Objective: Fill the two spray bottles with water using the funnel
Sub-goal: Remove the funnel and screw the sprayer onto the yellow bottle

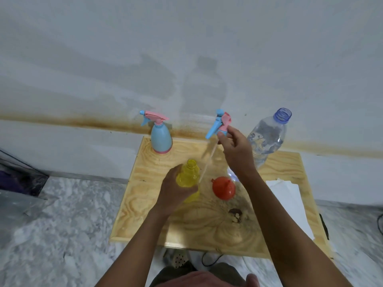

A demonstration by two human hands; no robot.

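I saw left hand (176, 192) gripping the open yellow translucent plastic bottle (189, 175) upright over the wooden counter (207, 230) | right hand (236, 151) pinched a pink-and-blue spray head (220, 124) higher up, tube dangling | red plastic funnel (223, 190) lay just beside the bottle

A pale wooden tabletop (149, 214) stands against a grey-white wall (186, 48) marked by a rusty brown stain (83, 122). White paper sheets (290, 199) lie at its right edge, with a small dark brown scrap (235, 214) nearer the middle. Below is a marbled grey floor (62, 214).

Stained pale wall (186, 48), marbled floor (62, 214), wooden table (145, 162).
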